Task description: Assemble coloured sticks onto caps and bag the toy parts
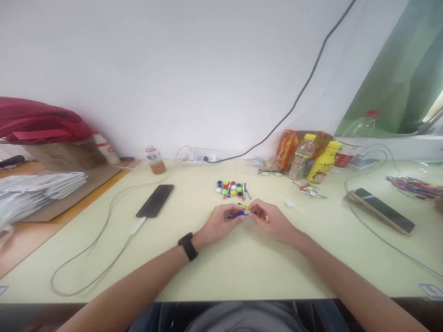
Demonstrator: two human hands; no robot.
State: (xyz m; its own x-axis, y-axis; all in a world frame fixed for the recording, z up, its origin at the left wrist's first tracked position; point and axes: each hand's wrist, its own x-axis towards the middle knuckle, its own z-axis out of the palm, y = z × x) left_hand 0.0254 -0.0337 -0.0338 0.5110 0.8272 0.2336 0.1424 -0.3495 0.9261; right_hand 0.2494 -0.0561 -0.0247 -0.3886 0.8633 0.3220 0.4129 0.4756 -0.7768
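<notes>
Hands close together low over the middle of the pale table [242, 267], forearms reaching in from the near edge. Left hand [219, 225], black watch [188, 246] on the wrist, fingers curled shut and pinching one end of a thin blue stick [237, 215] held level just above the table. Right hand [273, 223] just beside it, fingertips almost meeting the left's, fingers bent in around small coloured pieces [263, 216] at the stick's other end; too small to tell exactly what those are. Just beyond the hands, a little heap of coloured caps and sticks [231, 188] on the table. Further left, a black phone [155, 200] face down with a white cable [104, 240] looping toward the near edge. Against the wall, a power strip [197, 160], a small bottle [155, 160], glasses [270, 172] and two yellow-capped bottles [323, 162]. Well off to the right, a second phone [382, 210] and a clear bowl of coloured sticks [415, 186].
</notes>
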